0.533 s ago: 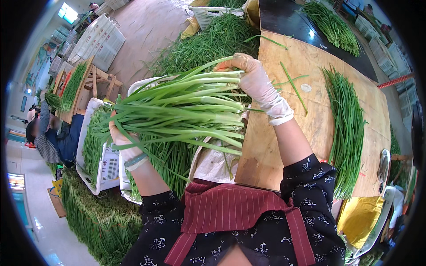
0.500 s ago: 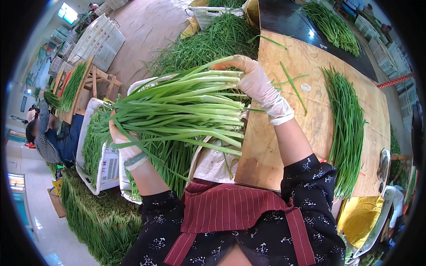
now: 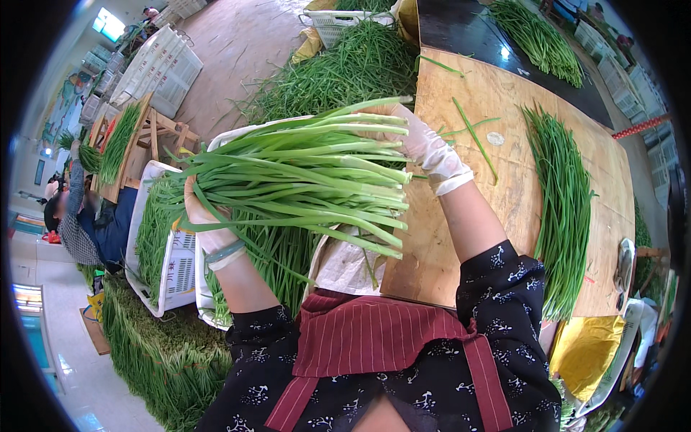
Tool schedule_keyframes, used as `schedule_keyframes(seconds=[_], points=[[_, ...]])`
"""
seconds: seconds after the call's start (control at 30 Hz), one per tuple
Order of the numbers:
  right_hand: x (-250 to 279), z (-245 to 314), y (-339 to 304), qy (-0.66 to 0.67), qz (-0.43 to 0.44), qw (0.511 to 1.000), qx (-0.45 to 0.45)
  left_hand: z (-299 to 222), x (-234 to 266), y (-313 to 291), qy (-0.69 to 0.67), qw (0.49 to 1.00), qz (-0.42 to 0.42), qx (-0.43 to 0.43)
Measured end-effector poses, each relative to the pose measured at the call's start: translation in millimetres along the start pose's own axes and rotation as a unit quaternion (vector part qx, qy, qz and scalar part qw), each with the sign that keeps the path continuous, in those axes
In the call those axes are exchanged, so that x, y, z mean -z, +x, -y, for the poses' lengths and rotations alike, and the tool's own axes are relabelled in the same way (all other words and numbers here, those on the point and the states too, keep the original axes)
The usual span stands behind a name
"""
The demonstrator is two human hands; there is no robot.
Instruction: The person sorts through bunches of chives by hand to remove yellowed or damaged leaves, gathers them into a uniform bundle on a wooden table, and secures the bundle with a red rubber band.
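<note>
Little had shifted: the bundle of green stalks (image 3: 302,176) sat as before, held level at chest height above a white crate (image 3: 169,270). Long, smooth and glossy, they ran left to right, cut ends toward the wooden surface (image 3: 504,180). The left hand (image 3: 205,219) gripped the leafy end; the gloved right hand (image 3: 432,151) closed on the far side. Bare board lay open beyond.
</note>
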State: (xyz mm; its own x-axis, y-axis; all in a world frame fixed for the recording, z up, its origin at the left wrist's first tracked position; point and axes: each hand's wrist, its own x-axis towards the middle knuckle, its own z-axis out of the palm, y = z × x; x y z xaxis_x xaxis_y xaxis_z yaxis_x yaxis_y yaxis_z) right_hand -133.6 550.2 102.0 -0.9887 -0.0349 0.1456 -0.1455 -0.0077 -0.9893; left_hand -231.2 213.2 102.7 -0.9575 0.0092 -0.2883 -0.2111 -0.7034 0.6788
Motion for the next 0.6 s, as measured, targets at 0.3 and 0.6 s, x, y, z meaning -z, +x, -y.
schedule_keyframes(seconds=[0.3, 0.6], points=[[81, -10, -34, -0.287, -0.391, 0.874, -0.029, 14, 2, -11, 0.097, 0.982, 0.015, -0.160], [-53, -32, -46, 0.328, -0.062, 0.927, -0.172, 35, 18, 18, 0.383, 0.890, -0.061, -0.241]])
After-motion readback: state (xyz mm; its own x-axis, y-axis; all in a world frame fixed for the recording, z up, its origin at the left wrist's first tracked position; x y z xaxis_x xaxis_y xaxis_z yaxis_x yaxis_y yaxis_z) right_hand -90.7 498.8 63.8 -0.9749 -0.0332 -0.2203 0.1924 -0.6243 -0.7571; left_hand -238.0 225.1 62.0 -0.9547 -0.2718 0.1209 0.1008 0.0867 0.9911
